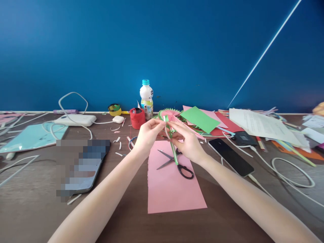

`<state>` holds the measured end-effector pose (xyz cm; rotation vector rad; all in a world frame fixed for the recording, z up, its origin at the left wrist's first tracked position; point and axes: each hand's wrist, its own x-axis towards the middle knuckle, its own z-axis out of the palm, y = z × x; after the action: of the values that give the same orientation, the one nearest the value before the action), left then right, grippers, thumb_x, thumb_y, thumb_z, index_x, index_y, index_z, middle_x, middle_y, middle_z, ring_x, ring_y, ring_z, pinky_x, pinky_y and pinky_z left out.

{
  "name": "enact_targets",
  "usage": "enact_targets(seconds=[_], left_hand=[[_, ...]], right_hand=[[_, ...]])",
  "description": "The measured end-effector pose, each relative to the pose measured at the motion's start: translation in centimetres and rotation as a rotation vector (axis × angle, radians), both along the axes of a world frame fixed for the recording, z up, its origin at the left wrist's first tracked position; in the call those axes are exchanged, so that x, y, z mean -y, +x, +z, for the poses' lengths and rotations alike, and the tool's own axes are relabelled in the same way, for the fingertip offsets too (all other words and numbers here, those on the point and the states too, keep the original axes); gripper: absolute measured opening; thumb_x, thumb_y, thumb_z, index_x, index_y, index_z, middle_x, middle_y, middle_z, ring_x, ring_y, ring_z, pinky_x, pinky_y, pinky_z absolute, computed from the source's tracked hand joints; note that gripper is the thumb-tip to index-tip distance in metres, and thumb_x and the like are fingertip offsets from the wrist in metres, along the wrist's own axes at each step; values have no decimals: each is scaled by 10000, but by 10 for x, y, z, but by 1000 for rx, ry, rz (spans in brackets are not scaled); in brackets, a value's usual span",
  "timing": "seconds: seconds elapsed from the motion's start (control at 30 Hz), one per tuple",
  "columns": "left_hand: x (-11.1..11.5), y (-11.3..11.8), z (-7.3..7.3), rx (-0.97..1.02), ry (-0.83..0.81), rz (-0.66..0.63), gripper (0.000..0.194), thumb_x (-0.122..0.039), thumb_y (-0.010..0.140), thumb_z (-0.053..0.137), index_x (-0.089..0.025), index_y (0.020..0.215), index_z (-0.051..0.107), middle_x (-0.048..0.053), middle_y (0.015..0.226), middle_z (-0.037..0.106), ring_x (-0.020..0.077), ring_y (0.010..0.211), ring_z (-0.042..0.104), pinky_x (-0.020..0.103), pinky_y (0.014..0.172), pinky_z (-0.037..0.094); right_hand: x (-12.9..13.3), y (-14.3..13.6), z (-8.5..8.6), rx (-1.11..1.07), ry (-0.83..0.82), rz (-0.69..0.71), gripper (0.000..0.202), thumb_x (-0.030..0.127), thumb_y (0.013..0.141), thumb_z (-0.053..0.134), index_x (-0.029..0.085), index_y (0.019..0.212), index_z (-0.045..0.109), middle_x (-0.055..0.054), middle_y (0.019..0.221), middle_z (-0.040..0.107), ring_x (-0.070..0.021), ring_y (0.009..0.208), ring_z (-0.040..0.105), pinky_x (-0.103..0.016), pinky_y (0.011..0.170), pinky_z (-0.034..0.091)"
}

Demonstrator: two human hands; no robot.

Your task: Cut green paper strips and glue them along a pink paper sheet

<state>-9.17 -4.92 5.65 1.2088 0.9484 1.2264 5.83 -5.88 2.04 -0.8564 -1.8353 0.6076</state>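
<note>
My left hand (148, 133) and my right hand (186, 140) meet above the table, both pinching a narrow green-and-white paper strip (173, 152) that hangs down between them. Under my hands lies a pink paper sheet (172, 189) with open black-handled scissors (177, 162) on it. A pink and green pleated paper fan (170, 114) sits just behind my fingers.
A drink bottle (146, 98), a red cup (137, 118) and a tape roll (114, 109) stand by the blue wall. Phones (231, 156) (83, 168), a power bank (76, 119) with white cables, a green sheet (199, 118), and piled papers (263, 126) surround the work spot.
</note>
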Motion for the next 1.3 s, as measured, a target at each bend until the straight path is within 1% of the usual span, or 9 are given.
enact_targets(seconds=[0.23,0.4,0.57,0.67,0.83,1.03,1.3], left_hand=[[3,1,3,25,-21,-12,136,-263,750,608,-146,719,545,-7,590,635,102,481,610,223,524,509],[2,0,3,17,-26,-16,106,-241,752,600,-153,729,545,-20,583,627,99,474,607,223,522,505],[2,0,2,4,-32,-17,113,-250,752,601,-154,732,546,-10,592,632,105,485,615,218,519,493],[1,-2,1,0,-31,-30,127,-266,753,603,-155,732,544,-1,610,641,107,489,617,215,516,484],[0,-4,1,29,-53,-65,122,-267,757,593,-158,747,540,-1,612,638,105,488,616,202,500,467],[-1,-5,1,54,-85,-68,136,-269,739,611,-152,748,543,-3,612,630,92,484,604,189,492,460],[-3,-7,3,38,-104,-79,118,-250,725,604,-144,741,556,8,628,637,94,475,601,187,480,453]], right_hand=[[3,-3,3,9,8,14,608,32,774,487,330,1304,471,-43,1339,455,-187,959,618,-340,781,571],[3,-2,2,10,1,8,592,48,778,494,316,1305,473,-52,1360,441,-175,914,631,-341,782,569],[4,-2,2,18,-18,10,613,47,769,508,339,1306,466,-50,1373,430,-158,833,643,-353,759,573],[4,-2,3,22,-20,11,626,41,766,505,351,1308,461,-42,1373,433,-157,827,643,-358,759,574],[4,-2,3,24,-20,18,626,43,770,509,353,1310,456,-31,1396,414,-170,888,642,-358,774,572],[4,-2,3,40,18,33,645,23,769,500,352,1320,442,-25,1411,402,-192,986,618,-363,797,562],[4,-3,1,64,7,40,670,14,754,490,356,1327,428,-21,1415,390,-213,1070,577,-366,792,563]])
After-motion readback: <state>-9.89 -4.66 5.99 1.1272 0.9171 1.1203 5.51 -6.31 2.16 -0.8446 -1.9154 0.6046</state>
